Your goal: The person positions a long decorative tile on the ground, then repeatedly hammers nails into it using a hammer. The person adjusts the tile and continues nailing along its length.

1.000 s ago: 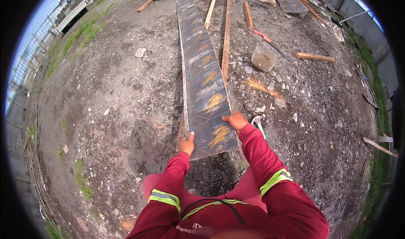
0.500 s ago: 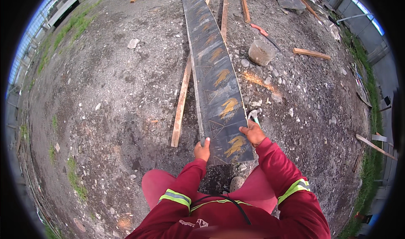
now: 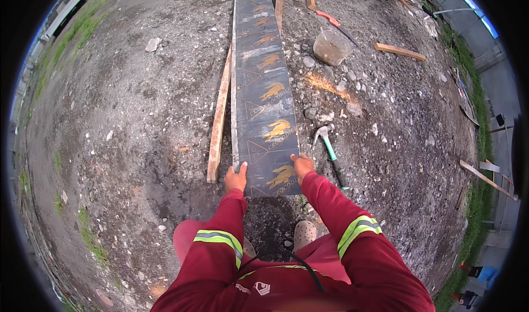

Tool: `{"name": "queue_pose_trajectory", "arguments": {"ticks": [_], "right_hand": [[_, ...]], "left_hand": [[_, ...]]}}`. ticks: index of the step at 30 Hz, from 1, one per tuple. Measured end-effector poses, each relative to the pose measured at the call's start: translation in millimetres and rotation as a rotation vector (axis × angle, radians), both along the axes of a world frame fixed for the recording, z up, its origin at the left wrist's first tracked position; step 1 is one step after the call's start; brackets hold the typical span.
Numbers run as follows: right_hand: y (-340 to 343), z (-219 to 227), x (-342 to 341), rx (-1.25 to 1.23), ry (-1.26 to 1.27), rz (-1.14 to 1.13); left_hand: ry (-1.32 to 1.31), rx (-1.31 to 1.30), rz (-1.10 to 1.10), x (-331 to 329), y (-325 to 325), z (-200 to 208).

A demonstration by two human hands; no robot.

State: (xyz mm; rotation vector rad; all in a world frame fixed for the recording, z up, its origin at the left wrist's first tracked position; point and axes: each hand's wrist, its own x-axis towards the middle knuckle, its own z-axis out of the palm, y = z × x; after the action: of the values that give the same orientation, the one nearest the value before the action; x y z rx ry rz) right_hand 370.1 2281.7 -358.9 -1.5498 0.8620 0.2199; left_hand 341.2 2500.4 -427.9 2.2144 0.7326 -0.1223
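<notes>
A long, dark plywood strip (image 3: 259,102) with yellow printed figures stretches away from me over the ground. At its near end my left hand (image 3: 236,177) grips the left edge, thumb on the top face. Opposite it, my right hand (image 3: 301,167) holds the right edge in the same way, the fingers out of sight beneath. A claw hammer (image 3: 329,152) with a green and black handle lies just right of my right hand. Timber battens (image 3: 219,119) run along the ground beside and partly under the strip.
Right of the strip stand a cloudy plastic container (image 3: 332,48) and a handsaw (image 3: 330,19) with a red handle. A short wood piece (image 3: 400,51) lies farther right. Stones and sawdust (image 3: 330,87) are scattered on the rough ground. A person's legs (image 3: 479,272) show at the lower right.
Both hands and the strip's near end have shifted left, and the strip now lies straighter ahead of me. The hammer, partly hidden by my right hand before, is in full view.
</notes>
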Motion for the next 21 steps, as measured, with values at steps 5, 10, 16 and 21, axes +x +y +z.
{"name": "queue_pose_trajectory", "arguments": {"ticks": [5,10,16,21], "right_hand": [[-28.0,-0.4,-5.1,-0.092,-0.102,0.155],[-62.5,-29.4,-49.5,-0.205,-0.241,0.079],[-37.8,-66.9,-69.9,-0.047,-0.095,0.002],[2.5,-94.4,-45.2,-0.084,-0.098,-0.159]], "left_hand": [[-0.038,-0.011,0.009,-2.4,-22.9,4.5],[-0.013,-0.116,0.006,-39.2,-57.7,-8.2],[0.091,-0.054,-0.033,-42.0,-19.2,-12.1],[0.046,0.148,0.008,-24.1,12.5,-1.6]]}}
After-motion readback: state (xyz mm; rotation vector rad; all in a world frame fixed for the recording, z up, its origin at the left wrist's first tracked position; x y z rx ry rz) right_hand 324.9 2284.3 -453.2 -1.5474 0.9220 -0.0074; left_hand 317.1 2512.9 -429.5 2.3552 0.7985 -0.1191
